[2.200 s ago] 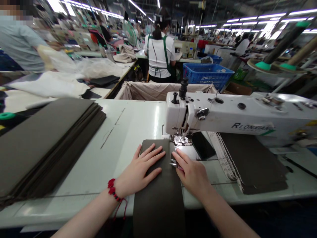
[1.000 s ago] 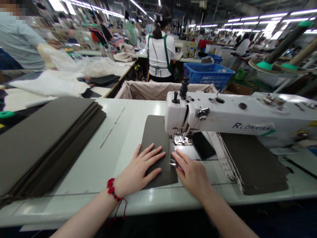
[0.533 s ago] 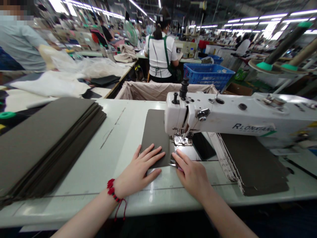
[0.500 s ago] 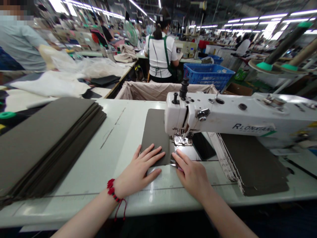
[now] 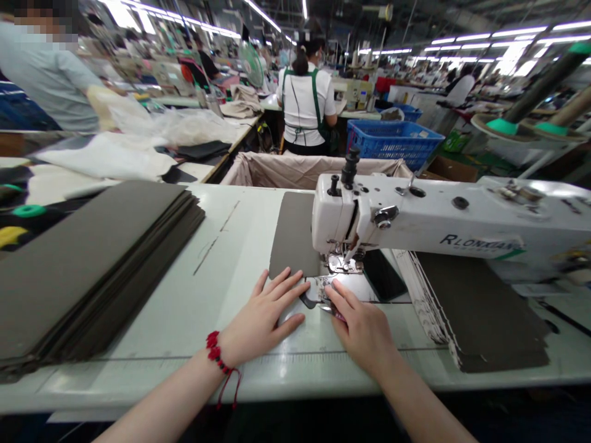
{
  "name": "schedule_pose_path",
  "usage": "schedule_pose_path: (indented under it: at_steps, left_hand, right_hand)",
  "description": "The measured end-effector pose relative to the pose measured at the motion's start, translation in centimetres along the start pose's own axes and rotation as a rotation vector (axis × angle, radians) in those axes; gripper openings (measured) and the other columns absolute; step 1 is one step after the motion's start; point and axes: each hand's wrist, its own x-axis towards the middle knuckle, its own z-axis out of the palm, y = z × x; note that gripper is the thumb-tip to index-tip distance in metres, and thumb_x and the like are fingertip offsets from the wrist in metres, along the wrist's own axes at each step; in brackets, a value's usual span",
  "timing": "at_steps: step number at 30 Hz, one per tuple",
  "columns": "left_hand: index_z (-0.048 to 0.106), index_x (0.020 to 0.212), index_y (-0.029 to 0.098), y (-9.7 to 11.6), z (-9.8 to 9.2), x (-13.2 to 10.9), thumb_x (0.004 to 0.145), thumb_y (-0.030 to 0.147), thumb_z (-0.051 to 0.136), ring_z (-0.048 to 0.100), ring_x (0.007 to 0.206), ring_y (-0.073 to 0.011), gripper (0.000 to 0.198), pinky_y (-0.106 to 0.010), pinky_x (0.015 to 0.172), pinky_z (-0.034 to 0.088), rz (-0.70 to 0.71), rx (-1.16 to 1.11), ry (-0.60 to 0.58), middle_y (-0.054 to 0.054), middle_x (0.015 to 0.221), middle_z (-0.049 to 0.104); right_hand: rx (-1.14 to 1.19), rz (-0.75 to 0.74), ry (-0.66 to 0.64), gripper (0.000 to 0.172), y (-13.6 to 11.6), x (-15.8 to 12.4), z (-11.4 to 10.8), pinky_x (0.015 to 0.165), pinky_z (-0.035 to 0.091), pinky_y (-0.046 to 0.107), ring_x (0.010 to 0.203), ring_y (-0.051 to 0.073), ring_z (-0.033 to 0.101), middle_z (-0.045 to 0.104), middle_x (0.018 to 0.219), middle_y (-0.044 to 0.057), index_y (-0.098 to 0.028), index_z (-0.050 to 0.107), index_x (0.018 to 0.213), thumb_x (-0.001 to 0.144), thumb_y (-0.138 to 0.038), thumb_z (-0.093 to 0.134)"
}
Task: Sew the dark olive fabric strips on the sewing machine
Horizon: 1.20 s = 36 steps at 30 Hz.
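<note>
A dark grey-green fabric panel (image 5: 293, 237) lies flat on the sewing table (image 5: 240, 240), its right side under the head of a white sewing machine (image 5: 397, 209). My left hand (image 5: 272, 314) is spread flat, its fingertips at the panel's near edge and its thumb on the tabletop. In my right hand (image 5: 362, 326) is a pair of thread snips (image 5: 327, 308); the blades poke out to the left and the rest is mostly hidden. That hand's fingertips rest on the metal plate just in front of the presser foot (image 5: 344, 264).
A tall stack of similar panels (image 5: 106, 246) fills the table's left. Another stack (image 5: 480, 307) lies right of the needle, beyond a black phone (image 5: 383, 277). Behind the table are a cloth-lined bin (image 5: 277, 171), a blue crate (image 5: 392, 141) and a person in a green apron (image 5: 305, 104).
The fabric panel has slid away from me under the machine, baring the metal plate near my fingers. Both hands stay in nearly the same place; the view has shifted slightly.
</note>
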Motion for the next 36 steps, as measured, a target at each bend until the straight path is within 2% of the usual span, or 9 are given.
schedule_pose_path:
  at_steps: [9,18,23,27,36]
  left_hand:
    - [0.028,0.150,0.033,0.0,0.0,0.0,0.097,0.047,0.042,0.020,0.144,-0.0278,0.056,-0.054,0.117,0.009,0.019,0.006,0.009,-0.001,0.155,0.028]
    - [0.029,0.149,0.033,0.0,0.2,0.0,0.097,0.048,0.041,0.020,0.144,-0.0273,0.056,-0.055,0.117,0.008,0.017,0.039,0.002,-0.001,0.156,0.027]
    - [0.023,0.152,0.028,0.1,0.3,0.0,0.098,0.048,0.040,0.015,0.146,-0.0256,0.060,-0.052,0.118,0.011,-0.005,0.081,0.030,-0.003,0.158,0.020]
    - [0.018,0.153,0.023,0.0,0.8,0.1,0.096,0.050,0.041,0.012,0.146,-0.0265,0.067,-0.050,0.118,0.014,-0.017,0.102,0.072,-0.007,0.159,0.015]
    - [0.016,0.154,0.019,-0.6,2.3,0.1,0.094,0.057,0.039,0.014,0.146,-0.0284,0.074,-0.049,0.117,0.017,-0.041,0.155,0.121,-0.011,0.158,0.017]
  right_hand:
    - [0.018,0.002,-0.001,0.052,0.2,-0.1,0.3,0.081,0.050,0.034,0.093,0.020,0.065,0.039,0.150,0.002,-0.028,0.042,0.142,0.091,-0.021,0.046]
    - [0.027,0.003,0.008,0.048,0.1,-0.1,0.2,0.082,0.050,0.035,0.096,0.020,0.065,0.041,0.149,0.003,-0.027,0.045,0.140,0.092,-0.022,0.044]
    - [0.034,0.007,0.011,0.047,0.2,-0.1,0.3,0.083,0.050,0.035,0.099,0.021,0.064,0.040,0.150,0.003,-0.026,0.047,0.138,0.091,-0.023,0.045]
    - [0.036,0.006,0.016,0.047,0.1,-0.1,0.2,0.082,0.051,0.035,0.097,0.021,0.065,0.041,0.149,0.002,-0.026,0.047,0.138,0.091,-0.023,0.044]
    - [0.059,0.013,0.049,0.044,-0.1,-0.3,-0.3,0.086,0.050,0.035,0.103,0.021,0.064,0.044,0.147,0.003,-0.027,0.048,0.136,0.092,-0.025,0.044]
